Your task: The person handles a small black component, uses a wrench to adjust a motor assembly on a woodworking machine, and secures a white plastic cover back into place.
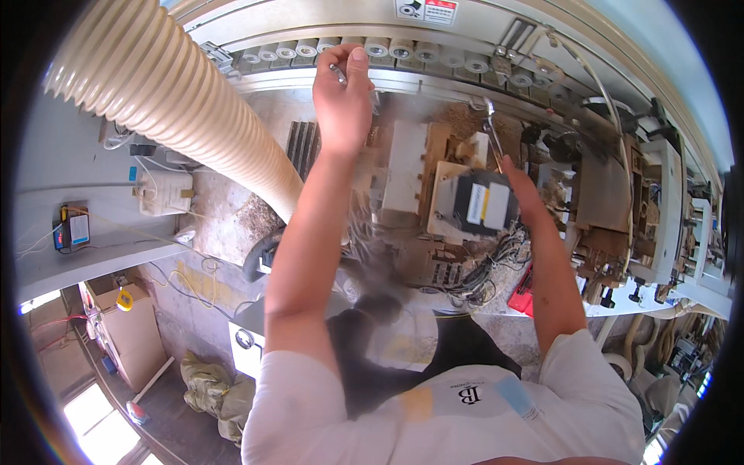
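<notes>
My left hand (343, 97) is raised to the row of rollers along the machine's far rail, its fingers curled closed. A shiny metal piece (338, 74) shows between the fingers; most of it is hidden, so its kind is unclear. Farther right and lower, my right hand (523, 186) is closed around the lower end of a silver wrench (493, 130). The wrench's jaw end points up, just below the rail. Close to the left of my right hand is a dark box (479, 203) with a white and yellow label.
A thick ribbed cream hose (186, 108) slants down from the upper left, beside my left forearm. Pale rollers (401, 48) line the rail. Bundled cables (492, 267) and a red case (523, 293) lie near my right forearm. Machine units (608, 194) crowd the right side.
</notes>
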Available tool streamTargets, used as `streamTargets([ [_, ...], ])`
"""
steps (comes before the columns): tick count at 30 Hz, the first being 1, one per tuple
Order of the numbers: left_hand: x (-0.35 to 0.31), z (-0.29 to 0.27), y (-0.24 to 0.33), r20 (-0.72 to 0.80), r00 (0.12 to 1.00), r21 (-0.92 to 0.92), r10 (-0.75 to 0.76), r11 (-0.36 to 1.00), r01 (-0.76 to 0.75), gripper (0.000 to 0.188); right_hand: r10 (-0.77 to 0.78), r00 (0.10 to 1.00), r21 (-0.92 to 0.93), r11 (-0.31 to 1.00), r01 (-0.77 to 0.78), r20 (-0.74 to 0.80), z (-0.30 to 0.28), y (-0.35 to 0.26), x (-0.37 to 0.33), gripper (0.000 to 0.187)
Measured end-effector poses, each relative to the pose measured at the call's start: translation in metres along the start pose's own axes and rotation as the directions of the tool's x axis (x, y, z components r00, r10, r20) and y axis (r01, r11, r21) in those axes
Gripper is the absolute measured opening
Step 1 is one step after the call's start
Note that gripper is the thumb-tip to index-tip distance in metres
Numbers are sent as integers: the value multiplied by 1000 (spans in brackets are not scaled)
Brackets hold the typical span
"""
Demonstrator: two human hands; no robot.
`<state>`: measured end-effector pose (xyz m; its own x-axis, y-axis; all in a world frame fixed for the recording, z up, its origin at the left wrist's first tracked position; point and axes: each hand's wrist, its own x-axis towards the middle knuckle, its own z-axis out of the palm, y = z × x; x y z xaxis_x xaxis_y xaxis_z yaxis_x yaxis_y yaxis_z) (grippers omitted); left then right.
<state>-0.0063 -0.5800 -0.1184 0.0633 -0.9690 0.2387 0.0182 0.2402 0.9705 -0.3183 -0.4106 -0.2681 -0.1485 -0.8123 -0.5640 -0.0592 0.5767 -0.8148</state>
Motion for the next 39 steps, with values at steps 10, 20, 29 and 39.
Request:
streamTargets([
  [10,-188,-39,169,669,474,51,572,602,-797,17,110,964,509,832,-223,243,23,-27,-221,50],
  [20,-351,30,115,869,264,-51,418,606,-794,27,379,582,445,392,-805,720,22,33,-304,43],
  [29,-396,-16,194,691,583,338,427,523,-783,40,110,671,347,788,-509,733,33,-32,-319,20],
  [39,-481,-78,220,-343,851,-568,-398,809,149,51,-267,151,-110,164,980,952,198,-110,-393,32],
])
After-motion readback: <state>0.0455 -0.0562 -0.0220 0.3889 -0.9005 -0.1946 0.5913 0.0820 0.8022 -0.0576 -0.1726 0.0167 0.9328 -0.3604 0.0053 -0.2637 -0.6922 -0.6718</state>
